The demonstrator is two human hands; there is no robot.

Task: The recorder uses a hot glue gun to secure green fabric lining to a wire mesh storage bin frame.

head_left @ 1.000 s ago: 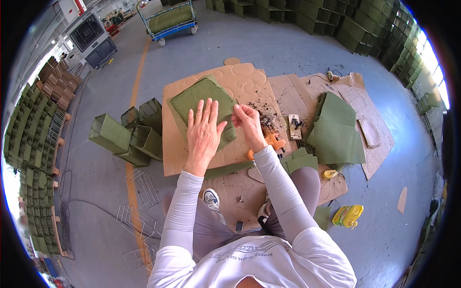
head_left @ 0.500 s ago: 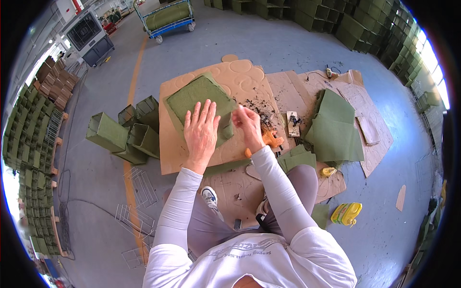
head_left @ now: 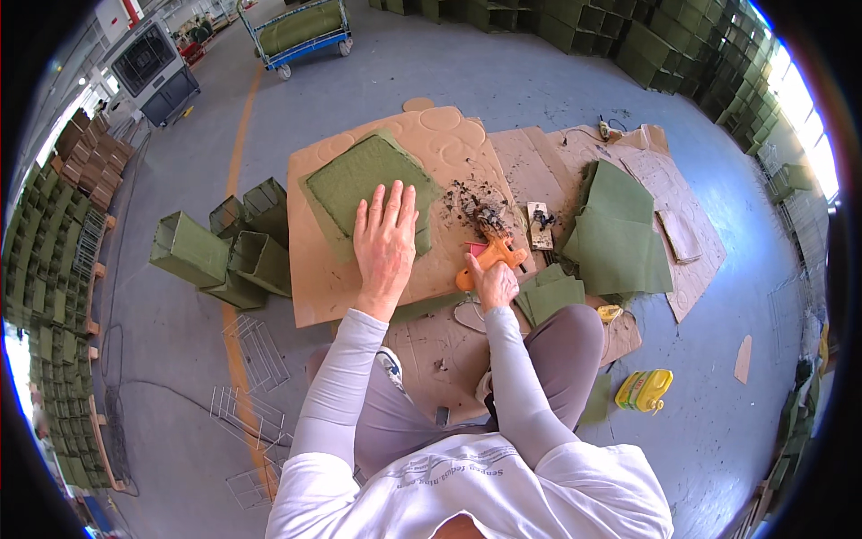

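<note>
A green felt box (head_left: 357,187) lies on the cardboard work surface (head_left: 328,301) in front of me. My left hand (head_left: 386,247) rests flat on the box's near right part, fingers stretched out. To the right, my right hand (head_left: 496,286) is closed around an orange glue gun (head_left: 492,255), which lies low over the cardboard. Dark scraps (head_left: 476,205) are scattered just beyond the glue gun. A small pale block (head_left: 540,229) with dark residue sits right of them.
Green felt sheets (head_left: 620,238) are piled on cardboard at the right. Open green boxes (head_left: 190,247) stand at the left, near wire frames (head_left: 258,352). A yellow jug (head_left: 644,391) is on the floor at the right. A blue cart (head_left: 301,40) stands at the back.
My right hand has come down from the box's right edge and taken hold of the glue gun. My left hand stays flat on the box.
</note>
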